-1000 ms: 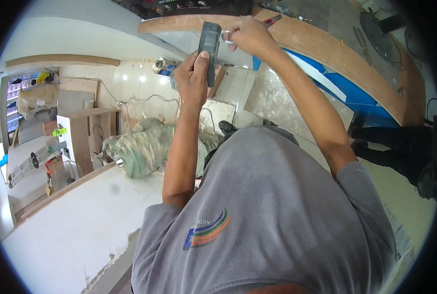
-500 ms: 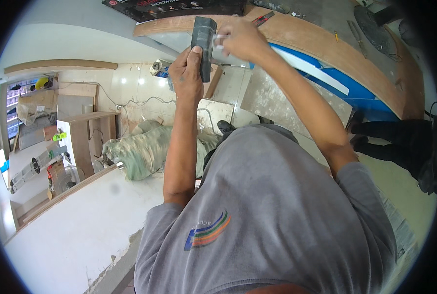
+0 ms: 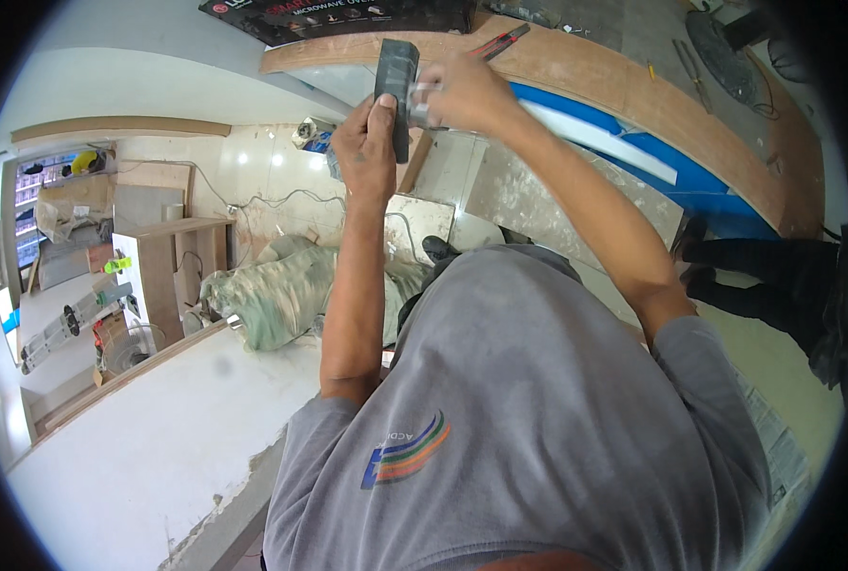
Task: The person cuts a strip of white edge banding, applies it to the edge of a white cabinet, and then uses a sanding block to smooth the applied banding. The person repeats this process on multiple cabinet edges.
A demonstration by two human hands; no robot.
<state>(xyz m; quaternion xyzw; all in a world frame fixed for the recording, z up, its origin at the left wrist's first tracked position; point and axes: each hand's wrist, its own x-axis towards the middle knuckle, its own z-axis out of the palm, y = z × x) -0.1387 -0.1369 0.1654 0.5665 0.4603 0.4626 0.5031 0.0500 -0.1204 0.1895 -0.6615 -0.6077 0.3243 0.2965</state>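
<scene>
left hand [image 3: 364,152] clamped on the dark block [image 3: 398,68], long axis pointing away — right hand [image 3: 472,93] just right of it; blurry, can't tell its grip

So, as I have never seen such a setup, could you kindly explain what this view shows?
There is no machine here, only a person's two bare hands. A fisheye camera worn on the head looks down at them, which is why straight edges bend. The left hand holds a dark block. The right hand is close to the block's right side; a pale thing there is too blurred to identify. Beyond, a black box and a red-black tool lie on the counter.
</scene>
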